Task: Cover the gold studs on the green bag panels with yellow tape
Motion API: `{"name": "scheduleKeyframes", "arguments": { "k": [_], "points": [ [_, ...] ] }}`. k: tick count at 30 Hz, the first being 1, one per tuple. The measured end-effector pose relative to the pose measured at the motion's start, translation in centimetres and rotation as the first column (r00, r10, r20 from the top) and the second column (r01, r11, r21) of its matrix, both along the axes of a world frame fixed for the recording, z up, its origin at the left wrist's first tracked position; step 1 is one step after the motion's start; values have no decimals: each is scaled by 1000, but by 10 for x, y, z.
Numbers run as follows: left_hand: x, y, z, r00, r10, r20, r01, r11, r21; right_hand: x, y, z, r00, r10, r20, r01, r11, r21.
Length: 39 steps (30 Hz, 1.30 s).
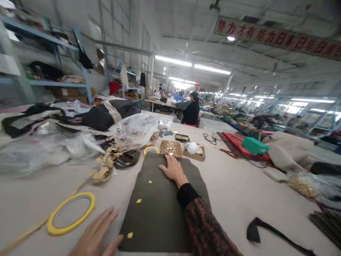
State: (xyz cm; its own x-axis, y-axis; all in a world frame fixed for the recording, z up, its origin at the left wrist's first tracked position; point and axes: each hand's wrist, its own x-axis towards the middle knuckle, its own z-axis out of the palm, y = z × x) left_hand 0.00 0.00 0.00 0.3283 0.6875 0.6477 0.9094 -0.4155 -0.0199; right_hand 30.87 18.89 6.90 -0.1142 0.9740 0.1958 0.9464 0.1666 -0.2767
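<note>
A dark olive fabric panel lies flat on the pale table, with several small yellow pieces along its left side. My right hand rests on the panel's far part, fingers spread, its fingertips near a cardboard box of gold metal pieces. At the lower left, my left hand is open and slightly blurred, its thumb by the panel's near left edge. Neither hand has anything in its grasp. A yellow tape roll lies left of my left hand.
Clear plastic bags and dark cloth pile up on the left. A second small box stands beyond the panel. Rightward are a green box, a black strap and stacked dark fabric. A person sits farther back.
</note>
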Motion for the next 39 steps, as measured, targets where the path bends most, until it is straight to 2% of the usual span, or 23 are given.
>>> {"name": "scheduleKeyframes", "arguments": {
  "k": [6,9,11,13,16,18,20,21,23,26,28,30,32,33,35,37,39],
  "points": [
    [49,-19,33,971,-189,-144,199,978,56,-2,-10,-4,1000,-5,0,5,999,-52],
    [67,-23,42,952,-224,-209,249,963,100,-6,-19,-8,1000,-27,-1,27,999,-45],
    [69,-24,44,948,-241,-207,262,962,80,-9,-26,-9,999,-40,-9,40,999,-8],
    [60,-21,45,961,-234,-150,245,968,60,-12,-32,-9,998,-48,-27,49,998,45],
    [29,-12,49,997,-81,-9,81,996,30,-15,-42,-5,995,-55,-85,65,990,128],
    [4,-5,55,995,73,61,-69,995,-75,-16,-46,-1,988,-42,-147,68,982,176],
    [-19,0,63,974,201,101,-169,950,-262,-15,-49,3,976,-2,-218,53,972,228],
    [-28,1,67,965,240,110,-190,919,-346,-14,-51,5,967,27,-252,39,967,253],
    [-40,4,74,955,272,114,-199,880,-431,-13,-56,10,946,89,-312,5,957,291],
    [-44,5,82,951,276,138,-183,863,-472,-11,-75,21,914,173,-367,-49,945,324],
    [-38,-1,89,948,267,174,-151,856,-494,-10,-98,29,883,222,-413,-96,948,304],
    [-23,-14,100,947,234,221,-88,848,-522,-13,-130,36,797,246,-552,-168,968,189],
    [0,-34,113,934,170,314,47,812,-581,-19,-168,39,613,152,-775,-270,962,-25],
    [13,-46,119,884,139,447,204,745,-635,-23,-188,39,483,43,-874,-313,941,-127],
    [41,-69,127,747,113,656,466,615,-636,-31,-227,40,240,-195,-951,-424,860,-284],
    [68,-89,129,660,112,743,601,514,-612,-36,-260,42,82,-276,-958,-567,777,-273],
    [91,-103,126,635,101,766,654,458,-602,-36,-285,46,9,-237,-971,-583,788,-198]
  ]
}}
